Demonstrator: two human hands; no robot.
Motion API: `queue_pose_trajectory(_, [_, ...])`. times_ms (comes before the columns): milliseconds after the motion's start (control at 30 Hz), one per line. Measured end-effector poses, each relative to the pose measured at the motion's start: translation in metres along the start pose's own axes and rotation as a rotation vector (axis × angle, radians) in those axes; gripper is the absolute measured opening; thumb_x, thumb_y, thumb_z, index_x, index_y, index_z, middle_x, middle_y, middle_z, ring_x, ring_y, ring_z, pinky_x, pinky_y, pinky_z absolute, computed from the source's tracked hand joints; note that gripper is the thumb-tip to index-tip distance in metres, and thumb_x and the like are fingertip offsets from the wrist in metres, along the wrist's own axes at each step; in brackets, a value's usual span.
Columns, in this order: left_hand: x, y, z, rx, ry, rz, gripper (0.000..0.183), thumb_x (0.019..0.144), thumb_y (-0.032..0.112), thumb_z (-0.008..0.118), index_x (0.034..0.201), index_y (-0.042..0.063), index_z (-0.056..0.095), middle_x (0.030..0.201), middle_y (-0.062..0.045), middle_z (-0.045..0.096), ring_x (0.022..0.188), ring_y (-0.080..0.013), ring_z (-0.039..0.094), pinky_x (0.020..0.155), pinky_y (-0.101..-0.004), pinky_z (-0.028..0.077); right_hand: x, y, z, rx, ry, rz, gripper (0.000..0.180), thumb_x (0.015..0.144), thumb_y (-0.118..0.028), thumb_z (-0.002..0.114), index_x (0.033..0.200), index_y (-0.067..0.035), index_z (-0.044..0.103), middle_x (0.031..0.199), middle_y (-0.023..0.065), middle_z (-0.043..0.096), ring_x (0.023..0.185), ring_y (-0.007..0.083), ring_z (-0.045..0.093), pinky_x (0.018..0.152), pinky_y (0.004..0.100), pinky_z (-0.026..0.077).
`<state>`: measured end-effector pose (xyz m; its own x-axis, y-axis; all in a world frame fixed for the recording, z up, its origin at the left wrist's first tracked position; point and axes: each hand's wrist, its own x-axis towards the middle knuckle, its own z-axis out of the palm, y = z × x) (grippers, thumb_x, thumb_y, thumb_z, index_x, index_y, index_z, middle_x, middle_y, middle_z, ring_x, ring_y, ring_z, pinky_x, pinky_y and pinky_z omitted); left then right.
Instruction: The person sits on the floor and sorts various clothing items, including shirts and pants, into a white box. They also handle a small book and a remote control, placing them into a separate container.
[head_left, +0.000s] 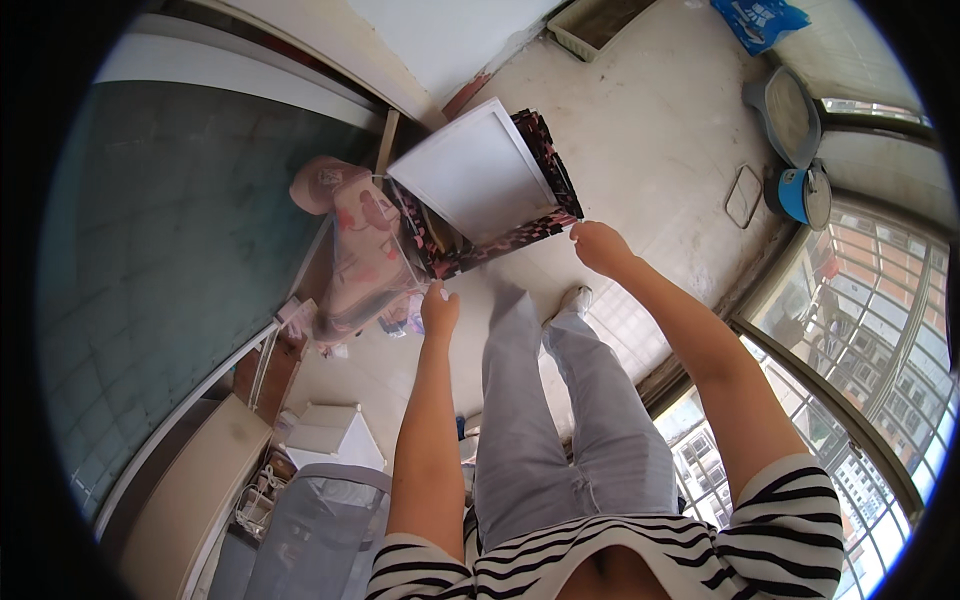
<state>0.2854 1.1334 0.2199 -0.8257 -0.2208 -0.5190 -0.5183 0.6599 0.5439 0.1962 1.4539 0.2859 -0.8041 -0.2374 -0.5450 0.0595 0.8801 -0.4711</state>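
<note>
My left hand (440, 311) is closed at the near left corner of a black-and-pink patterned, open-topped holder (517, 234), perhaps a bag or box. My right hand (602, 249) pinches its near right corner. A white rectangular panel (474, 172) with a raised rim stands tilted inside, reaching above the holder's edge. Brown pieces lie in the shadowed gap beside the panel, too dark to name. Left of the holder, close to my left hand, is a pink printed item in clear plastic (367, 240); I cannot tell exactly what it is.
A dark glass panel (187, 210) borders the left side. A grey mesh bin (315, 525) and a white box (334, 435) stand lower left. Along the right are a blue bucket (799, 196), a grey basin (787, 112) and barred windows (862, 300). A planter trough (592, 34) sits at the top.
</note>
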Motion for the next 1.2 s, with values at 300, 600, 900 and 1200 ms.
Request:
queue_pose_trajectory(300, [0.104,0.0,-0.02,-0.012,0.169,0.012,0.06,0.074,0.015,0.056,0.126,-0.007,0.034,0.124,-0.027,0.043,0.117,-0.0332,0.043,0.098,-0.0333,0.033,0.187,-0.08,0.017,-0.373,0.038,-0.342,0.014,0.069,0.0,0.056,0.082,-0.002,0.06,0.095,0.0115,0.054,0.095,0.0276,0.051,0.075,0.0345,0.049])
queue_pose_trajectory(600, [0.099,0.008,-0.058,-0.348,0.392,0.004,0.041,0.079,0.008,0.055,0.115,-0.008,0.045,0.113,-0.022,0.053,0.104,-0.0285,0.054,0.088,-0.0314,0.04,0.318,-0.079,0.026,-0.589,0.469,-0.434,0.029,0.078,-0.006,0.049,0.107,-0.006,0.051,0.114,0.0108,0.05,0.111,0.0265,0.045,0.095,0.041,0.033])
queue_pose_trajectory(900, [0.105,0.007,-0.127,-0.777,0.771,-0.247,0.029,0.079,0.011,0.062,0.101,-0.003,0.05,0.097,-0.012,0.055,0.088,-0.0188,0.056,0.076,-0.0292,0.051,0.199,-0.035,0.024,-0.452,0.301,-0.619,0.013,0.07,-0.006,0.053,0.082,-0.009,0.054,0.08,0.0065,0.049,0.085,0.0234,0.05,0.093,0.0395,0.033])
queue_pose_trajectory(1200, [0.141,-0.041,-0.198,-0.247,0.806,-0.268,0.048,0.07,0.027,0.073,0.103,-0.005,0.059,0.079,-0.011,0.062,0.059,-0.0127,0.059,0.047,-0.0215,0.048,0.099,-0.001,0.016,-0.288,-0.014,-0.518,0.021,0.065,-0.007,0.061,0.086,-0.008,0.056,0.085,0.0062,0.051,0.088,0.0238,0.048,0.087,0.0364,0.037])
